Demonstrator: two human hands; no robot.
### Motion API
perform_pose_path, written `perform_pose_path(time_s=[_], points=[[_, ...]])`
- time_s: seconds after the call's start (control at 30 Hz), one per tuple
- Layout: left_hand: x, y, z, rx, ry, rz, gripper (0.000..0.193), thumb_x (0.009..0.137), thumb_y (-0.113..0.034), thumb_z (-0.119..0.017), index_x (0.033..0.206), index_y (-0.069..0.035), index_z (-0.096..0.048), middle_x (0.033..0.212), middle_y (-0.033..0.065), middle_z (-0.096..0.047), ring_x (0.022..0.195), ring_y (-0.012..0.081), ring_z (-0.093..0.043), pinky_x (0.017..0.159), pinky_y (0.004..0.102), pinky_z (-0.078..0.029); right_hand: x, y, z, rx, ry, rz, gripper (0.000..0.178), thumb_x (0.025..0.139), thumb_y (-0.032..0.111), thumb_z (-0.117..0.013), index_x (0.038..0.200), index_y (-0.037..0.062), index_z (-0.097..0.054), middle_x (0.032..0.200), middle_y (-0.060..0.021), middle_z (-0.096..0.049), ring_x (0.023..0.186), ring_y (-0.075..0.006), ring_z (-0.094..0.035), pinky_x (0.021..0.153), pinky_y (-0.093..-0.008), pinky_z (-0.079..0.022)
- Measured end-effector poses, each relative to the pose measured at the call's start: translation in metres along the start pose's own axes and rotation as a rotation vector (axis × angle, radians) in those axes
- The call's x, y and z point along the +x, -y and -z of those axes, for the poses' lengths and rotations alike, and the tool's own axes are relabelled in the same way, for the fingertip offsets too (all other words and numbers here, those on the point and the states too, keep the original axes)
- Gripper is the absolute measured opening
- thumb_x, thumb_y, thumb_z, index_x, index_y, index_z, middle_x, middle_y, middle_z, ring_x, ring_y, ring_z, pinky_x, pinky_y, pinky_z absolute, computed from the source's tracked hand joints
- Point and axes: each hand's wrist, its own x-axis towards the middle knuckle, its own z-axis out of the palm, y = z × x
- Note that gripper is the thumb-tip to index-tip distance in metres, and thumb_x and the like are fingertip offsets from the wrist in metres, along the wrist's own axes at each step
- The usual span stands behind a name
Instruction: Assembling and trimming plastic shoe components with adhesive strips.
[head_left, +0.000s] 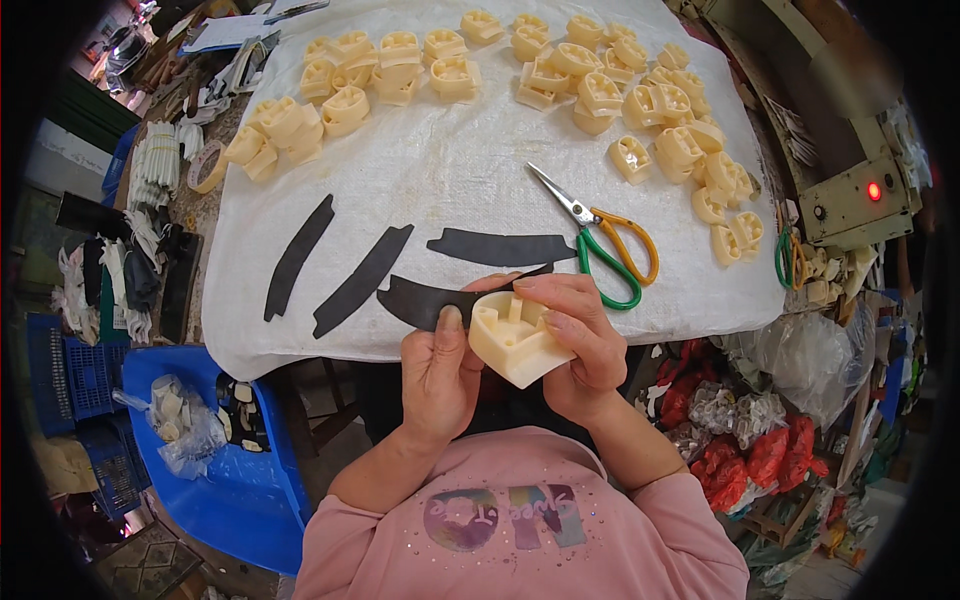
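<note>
Between my hands, at the table's near edge, is a cream plastic shoe-heel-like piece (518,340) with a hollow top and small posts inside. My right hand (580,345) grips it from the right, fingers over its rim. My left hand (445,365) pinches a curved black strip (425,303) with the thumb on top, close against the piece's left side. The strip runs behind the piece. Three more black strips lie flat beyond: one at the left (298,258), one beside it (363,280), and one farther back (500,246). Scissors (600,235) with green and orange handles lie partly open just past my right hand.
Many similar cream pieces (455,78) stand in groups along the far and right sides of the white sheet (430,160). A blue chair (225,490) holding bagged parts is at the lower left. A machine box with a red light (860,195) stands at the right.
</note>
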Motion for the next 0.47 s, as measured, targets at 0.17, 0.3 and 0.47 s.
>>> perform_pose_path(time_s=[0.17, 0.3, 0.47], points=[[-0.002, 0.001, -0.001, -0.003, -0.055, 0.009, 0.037, 0.099, -0.019, -0.035, 0.106, 0.012, -0.053, 0.112, 0.0191, -0.057, 0.104, 0.0213, -0.059, 0.086, 0.033, -0.051, 0.001, 0.001, 0.005, -0.074, 0.042, 0.005, 0.052, 0.068, -0.013, -0.056, 0.115, 0.0084, -0.05, 0.106, -0.0168, -0.059, 0.089, -0.0336, -0.059, 0.071, -0.0379, -0.049], [-0.004, 0.003, -0.01, 0.062, -0.129, -0.002, 0.041, 0.1, -0.023, -0.033, 0.106, 0.013, -0.053, 0.106, 0.0156, -0.059, 0.099, 0.0179, -0.06, 0.084, 0.0294, -0.05, -0.001, -0.002, 0.002, -0.199, 0.095, 0.009, 0.055, 0.065, -0.012, -0.06, 0.115, 0.0075, -0.05, 0.101, -0.0155, -0.059, 0.083, -0.0326, -0.057, 0.068, -0.0378, -0.049], [-0.005, 0.003, 0.019, 0.388, 0.071, 0.061, 0.045, 0.1, -0.027, -0.029, 0.123, 0.009, -0.043, 0.137, 0.0197, -0.038, 0.117, 0.0241, -0.05, 0.096, 0.034, -0.043, -0.007, -0.014, 0.001, -0.191, 0.078, 0.042, 0.056, 0.065, -0.008, -0.062, 0.117, 0.0072, -0.048, 0.101, -0.0154, -0.058, 0.084, -0.0323, -0.056, 0.067, -0.0391, -0.049]])
